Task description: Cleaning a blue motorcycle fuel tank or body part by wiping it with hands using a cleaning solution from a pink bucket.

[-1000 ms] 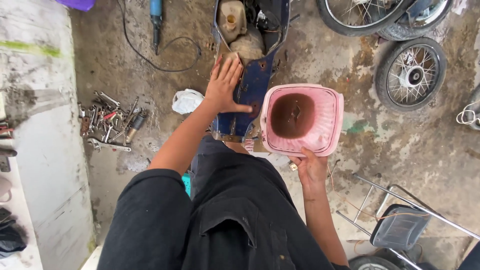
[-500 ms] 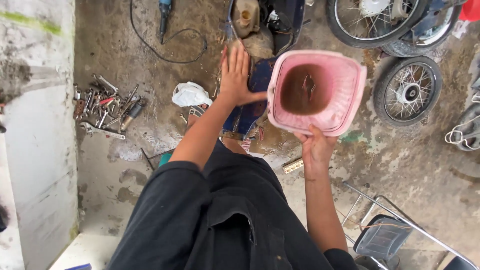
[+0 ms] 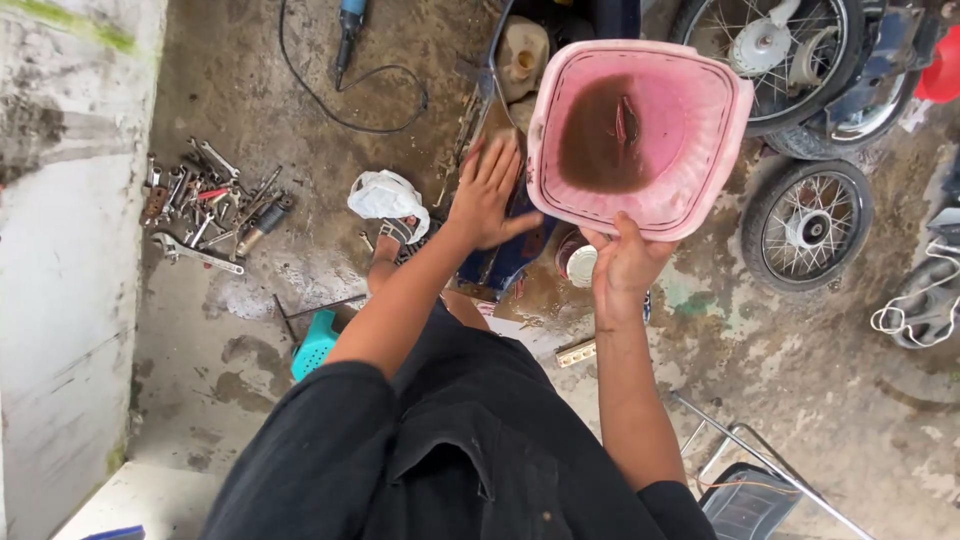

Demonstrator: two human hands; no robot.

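Observation:
My right hand (image 3: 625, 262) grips the near rim of a pink plastic basin (image 3: 690, 150) and holds it up in the air; dark brown liquid sits in its bottom. My left hand (image 3: 487, 193) lies flat, fingers spread, on a blue motorcycle body part (image 3: 500, 262) that rests on the concrete floor. A white plastic tank (image 3: 521, 55) sits at the far end of that blue part. Below the basin a small round can (image 3: 578, 264) stands on the floor.
A heap of wrenches and sockets (image 3: 205, 205) lies at the left. A crumpled white bag (image 3: 385, 195), a teal stool (image 3: 318, 343), a power tool with cable (image 3: 349, 25), two spoked wheels (image 3: 808, 222) and a metal frame (image 3: 760, 470) surround me.
My right hand has lifted the pink basin higher and toward the camera, so it looks larger. My left hand stays on the blue part. The view has shifted slightly.

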